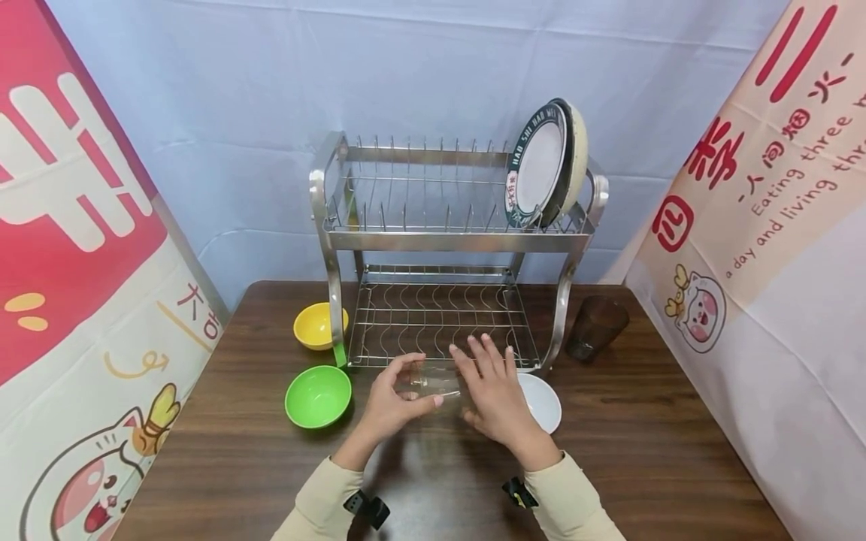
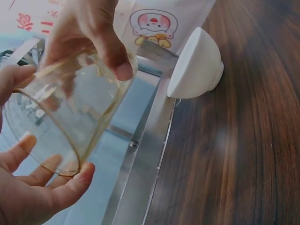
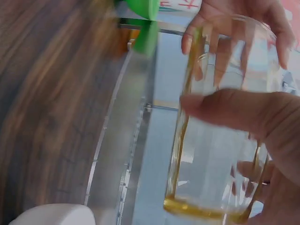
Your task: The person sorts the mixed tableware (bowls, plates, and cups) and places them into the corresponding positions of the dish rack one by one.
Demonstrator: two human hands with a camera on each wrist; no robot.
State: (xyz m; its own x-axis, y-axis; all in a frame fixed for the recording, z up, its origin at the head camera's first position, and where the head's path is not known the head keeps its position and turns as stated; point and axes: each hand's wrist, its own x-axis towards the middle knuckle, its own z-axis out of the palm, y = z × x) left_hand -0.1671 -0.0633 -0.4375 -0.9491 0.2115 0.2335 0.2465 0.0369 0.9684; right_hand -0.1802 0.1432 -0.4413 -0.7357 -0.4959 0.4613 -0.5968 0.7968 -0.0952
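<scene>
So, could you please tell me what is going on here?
A person is holding a clear glass in front of a metal rack, left hand near its rim, right hand around its body. Dishes stand on the rack's upper tier; a yellow bowl, green bowl, white bowl and dark cup are on the table.
</scene>
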